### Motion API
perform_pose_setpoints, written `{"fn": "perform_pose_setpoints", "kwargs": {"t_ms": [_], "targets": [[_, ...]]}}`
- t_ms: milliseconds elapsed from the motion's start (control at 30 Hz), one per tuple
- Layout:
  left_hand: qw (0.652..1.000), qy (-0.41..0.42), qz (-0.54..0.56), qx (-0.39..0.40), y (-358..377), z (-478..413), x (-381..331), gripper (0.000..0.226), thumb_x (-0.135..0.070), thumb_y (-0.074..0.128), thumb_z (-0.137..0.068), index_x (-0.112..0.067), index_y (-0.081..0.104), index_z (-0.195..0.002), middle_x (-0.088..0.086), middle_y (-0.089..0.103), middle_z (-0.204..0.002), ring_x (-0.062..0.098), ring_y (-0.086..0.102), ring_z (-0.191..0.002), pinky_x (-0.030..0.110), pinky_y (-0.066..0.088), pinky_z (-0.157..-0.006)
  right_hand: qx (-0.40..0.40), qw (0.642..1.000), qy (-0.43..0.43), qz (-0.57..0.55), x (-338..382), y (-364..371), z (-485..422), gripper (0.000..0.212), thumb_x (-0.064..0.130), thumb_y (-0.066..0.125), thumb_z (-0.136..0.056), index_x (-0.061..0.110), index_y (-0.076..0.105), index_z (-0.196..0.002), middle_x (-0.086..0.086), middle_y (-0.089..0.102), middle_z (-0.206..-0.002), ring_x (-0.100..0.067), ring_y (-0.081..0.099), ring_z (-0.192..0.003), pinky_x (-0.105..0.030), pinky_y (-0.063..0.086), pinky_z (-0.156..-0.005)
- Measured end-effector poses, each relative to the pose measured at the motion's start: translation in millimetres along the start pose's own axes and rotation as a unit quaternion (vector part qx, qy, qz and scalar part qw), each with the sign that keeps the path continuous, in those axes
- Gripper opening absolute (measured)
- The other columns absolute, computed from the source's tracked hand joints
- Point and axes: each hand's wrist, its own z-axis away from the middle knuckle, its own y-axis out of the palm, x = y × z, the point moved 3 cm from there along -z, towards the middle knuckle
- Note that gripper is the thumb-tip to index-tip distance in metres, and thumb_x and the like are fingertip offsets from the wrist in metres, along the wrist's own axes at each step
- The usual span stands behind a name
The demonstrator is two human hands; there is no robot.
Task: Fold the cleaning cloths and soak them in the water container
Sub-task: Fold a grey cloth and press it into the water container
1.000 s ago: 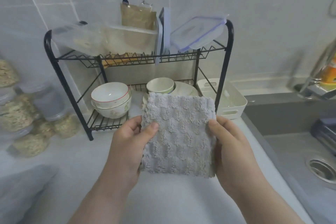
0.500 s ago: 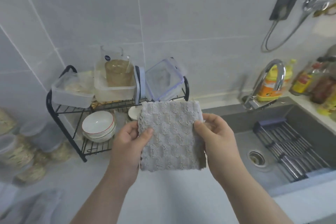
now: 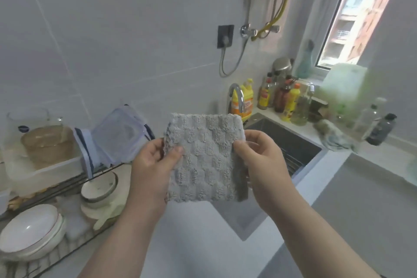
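The blue sticker (image 3: 22,129) on the jar (image 3: 48,142) is looking too blurry to read. The left hand (image 3: 151,169) and the right hand (image 3: 264,165) are pinching the folded grey cloth (image 3: 203,160) by its sides, above the tabletop (image 3: 191,246). The view has been swinging toward the sink (image 3: 293,144), so soaking is likely coming next. The yellow bottle (image 3: 248,95) is showing blurry words too.

Cloth (image 3: 204,158) held up between left hand (image 3: 150,169) and right hand (image 3: 262,165); rack (image 3: 74,184) of bowls (image 3: 31,232) at left, sink (image 3: 286,142) behind at right, faucet (image 3: 237,97) beyond.
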Motion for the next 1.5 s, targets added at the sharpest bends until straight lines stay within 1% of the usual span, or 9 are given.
{"fn": "perform_pose_setpoints", "kwargs": {"t_ms": [167,333,600,800,967,1100,1200,1333,1500], "targets": [[0.993,-0.03,0.016,0.113,97.9,-1.1,16.0,0.013,0.0,0.063,-0.084,-0.008,0.066,-0.094,0.013,0.074,-0.09,0.03,0.07,-0.083,0.043,0.054,-0.076,-0.117,0.993,-0.016,-0.018,13.1,-96.8,-5.5,0.01,0.011,0.062,-0.089,0.017,0.064,-0.096,-0.006,0.074,-0.087,-0.022,0.069,-0.079,-0.034,0.051,-0.064],[0.973,-0.036,0.024,0.225,221.8,15.6,37.5,0.014,0.003,0.061,-0.084,-0.008,0.065,-0.093,0.01,0.074,-0.086,0.024,0.071,-0.079,0.035,0.054,-0.068,-0.22,0.975,-0.028,-0.03,23.6,-210.0,-8.8,0.01,0.011,0.062,-0.089,0.017,0.064,-0.096,-0.001,0.074,-0.082,-0.026,0.07,-0.082,-0.047,0.055,-0.079],[0.938,-0.087,0.04,0.333,419.7,69.4,80.5,0.013,-0.001,0.064,-0.083,-0.007,0.066,-0.093,0.015,0.074,-0.089,0.031,0.071,-0.085,0.044,0.054,-0.077,-0.336,0.941,-0.039,-0.027,45.3,-399.4,-6.2,0.01,0.009,0.061,-0.089,0.016,0.062,-0.097,-0.002,0.074,-0.077,-0.028,0.068,-0.08,-0.051,0.054,-0.081],[0.902,-0.105,0.021,0.419,535.7,119.1,104.1,0.012,-0.004,0.065,-0.083,-0.01,0.067,-0.094,0.015,0.074,-0.092,0.037,0.068,-0.094,0.051,0.052,-0.088,-0.415,0.909,-0.033,-0.023,52.0,-513.7,13.0,0.01,0.011,0.062,-0.089,0.015,0.062,-0.099,-0.005,0.075,-0.079,-0.026,0.07,-0.078,-0.045,0.055,-0.077],[0.871,-0.098,0.018,0.481,610.1,144.1,120.8,0.014,0.0,0.063,-0.086,-0.012,0.066,-0.093,0.003,0.075,-0.082,0.013,0.071,-0.077,0.018,0.053,-0.062,-0.469,0.883,-0.03,-0.022,50.0,-582.4,15.5,0.011,0.009,0.063,-0.089,0.012,0.062,-0.1,-0.01,0.074,-0.08,-0.028,0.07,-0.078,-0.048,0.055,-0.079],[0.857,-0.11,0.015,0.503,665.6,145.8,144.0,0.012,0.002,0.062,-0.086,-0.007,0.064,-0.095,0.001,0.074,-0.075,0.007,0.069,-0.066,0.013,0.049,-0.054,-0.493,0.869,-0.026,-0.02,44.0,-629.2,-1.7,0.014,0.01,0.063,-0.089,0.012,0.061,-0.102,-0.007,0.075,-0.079,-0.023,0.071,-0.074,-0.045,0.056,-0.078],[0.852,-0.116,0.0,0.511,711.0,134.8,169.4,0.012,0.0,0.063,-0.085,-0.008,0.065,-0.094,0.005,0.075,-0.08,0.013,0.071,-0.073,0.017,0.052,-0.06,-0.508,0.861,-0.019,-0.01,38.2,-663.7,-27.2,0.012,0.009,0.062,-0.089,0.013,0.06,-0.101,-0.005,0.075,-0.078,-0.02,0.071,-0.073,-0.042,0.056,-0.076],[0.849,-0.106,-0.054,0.515,777.6,107.4,206.6,0.014,-0.013,0.07,-0.084,-0.017,0.067,-0.097,0.005,0.075,-0.087,0.025,0.07,-0.088,0.043,0.055,-0.084,-0.518,0.855,-0.001,0.024,33.6,-711.3,-75.8,0.011,0.011,0.062,-0.09,0.012,0.061,-0.101,-0.005,0.075,-0.08,-0.018,0.071,-0.072,-0.034,0.055,-0.069],[0.843,-0.07,-0.122,0.519,858.1,83.2,239.5,0.008,-0.018,0.069,-0.084,-0.026,0.068,-0.088,-0.002,0.073,-0.082,0.018,0.069,-0.084,0.039,0.055,-0.083,-0.54,0.84,0.039,0.041,21.8,-768.7,-132.2,0.011,0.016,0.063,-0.09,0.014,0.063,-0.101,-0.005,0.075,-0.083,-0.022,0.072,-0.077,-0.039,0.057,-0.073]]}}
